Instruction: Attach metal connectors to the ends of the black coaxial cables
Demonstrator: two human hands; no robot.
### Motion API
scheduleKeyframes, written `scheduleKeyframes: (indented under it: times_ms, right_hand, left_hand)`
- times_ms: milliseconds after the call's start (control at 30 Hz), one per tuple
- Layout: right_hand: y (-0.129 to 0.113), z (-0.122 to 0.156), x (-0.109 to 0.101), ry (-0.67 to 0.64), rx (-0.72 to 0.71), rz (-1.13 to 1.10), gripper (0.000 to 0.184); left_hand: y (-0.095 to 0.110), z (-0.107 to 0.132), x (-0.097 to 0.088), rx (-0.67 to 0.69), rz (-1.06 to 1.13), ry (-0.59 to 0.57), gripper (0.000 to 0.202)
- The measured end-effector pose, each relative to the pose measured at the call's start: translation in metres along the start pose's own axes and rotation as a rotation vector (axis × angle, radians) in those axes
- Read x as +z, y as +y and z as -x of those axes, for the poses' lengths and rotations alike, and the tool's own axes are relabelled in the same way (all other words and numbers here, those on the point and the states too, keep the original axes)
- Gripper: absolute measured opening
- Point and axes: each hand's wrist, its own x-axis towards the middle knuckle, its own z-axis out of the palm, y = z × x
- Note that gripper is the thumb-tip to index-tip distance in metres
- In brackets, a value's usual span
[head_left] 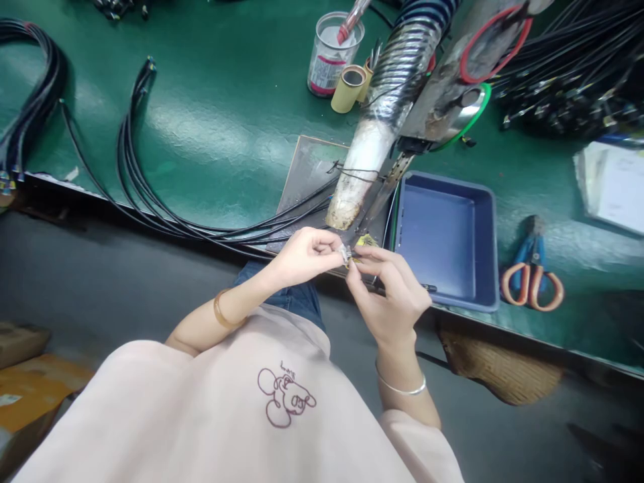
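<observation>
Head view. At the near edge of the green surface (211, 134), two hands meet over one small pale part (344, 253). The left hand (308, 256) pinches it between thumb and forefinger, remaining fingers curled inward. The right hand (395, 288) brings thumb and forefinger almost together at the part's right side; what lies between them is too small to tell. The opposed grip probably steadies the piece while leaving its right side accessible. Black cables (201, 231) run from the left toward the hands, an arrangement that likely keeps their ends within reach. The pale mouth of a foil-wrapped duct (362, 154) hangs just beyond, presumably to draw air from the work spot. A blue tray (437, 228) and an orange-handled tool (536, 282) lie to the right, conveniently beside the right hand's area.
</observation>
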Motion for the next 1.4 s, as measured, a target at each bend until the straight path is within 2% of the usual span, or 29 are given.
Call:
scheduleKeyframes:
  times_ms: [367, 567, 733, 833, 933, 1033, 1100, 1267, 1400]
  right_hand:
    - [-0.005, 0.011, -0.003, 0.066, -0.061, 0.028, 0.019]
    - [-0.009, 0.015, -0.008, 0.031, 0.146, -0.101, 0.015]
    - [-0.009, 0.013, -0.009, 0.064, 0.415, -0.331, 0.012]
    - [-0.004, 0.01, -0.007, 0.034, 0.541, -0.537, 0.015]
    - [0.002, 0.009, -0.002, 0.002, 0.596, -0.731, 0.019]
    - [0.004, 0.01, 0.004, 0.02, 0.593, -0.816, 0.022]
    - [0.003, 0.011, 0.006, 0.034, 0.57, -0.788, 0.022]
    - [-0.001, 0.015, 0.006, 0.048, 0.51, -0.605, 0.015]
    - [-0.003, 0.015, 0.004, 0.052, 0.409, -0.53, 0.013]
  left_hand:
    - [-0.002, 0.012, 0.002, 0.057, -0.117, -0.049, 0.017]
    - [-0.003, 0.021, 0.003, 0.175, -0.282, -0.032, 0.014]
    - [-0.008, 0.028, -0.001, 0.306, -0.392, 0.048, 0.01]
    - [-0.009, 0.03, -0.005, 0.365, -0.352, 0.002, 0.013]
    - [-0.008, 0.031, -0.01, 0.305, -0.256, -0.061, 0.016]
    - [-0.007, 0.03, -0.012, 0.188, -0.146, -0.081, 0.019]
    - [-0.006, 0.03, -0.011, 0.142, -0.087, -0.081, 0.018]
    - [-0.007, 0.028, -0.01, 0.109, -0.048, -0.087, 0.016]
    - [-0.009, 0.026, -0.01, 0.105, -0.082, -0.078, 0.017]
